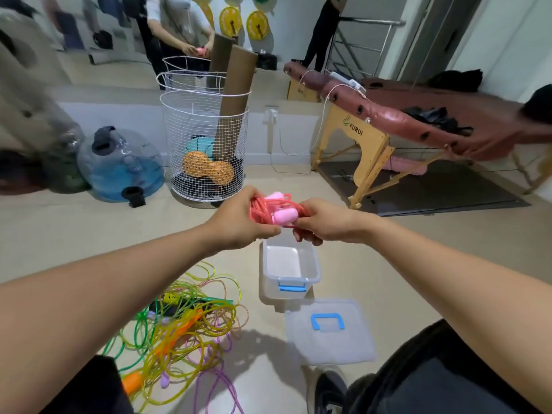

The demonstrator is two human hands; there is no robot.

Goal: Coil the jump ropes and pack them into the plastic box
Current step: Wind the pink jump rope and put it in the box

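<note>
A coiled red jump rope with pink handles (276, 210) is held in the air between both hands, just above the far end of the plastic box. My left hand (239, 222) grips the coil's left side. My right hand (322, 225) grips its right side by one pink handle. The clear plastic box (313, 264) with a blue latch stands open on the floor below, nothing visible inside. A tangle of loose jump ropes (182, 327), yellow, green, orange and purple, lies on the floor at lower left.
The box's translucent lid (328, 333) with a blue handle lies on the floor near my knee. A white wire basket (206, 144) and a blue water jug (122, 162) stand by the wall ahead. A massage table (403, 121) fills the right.
</note>
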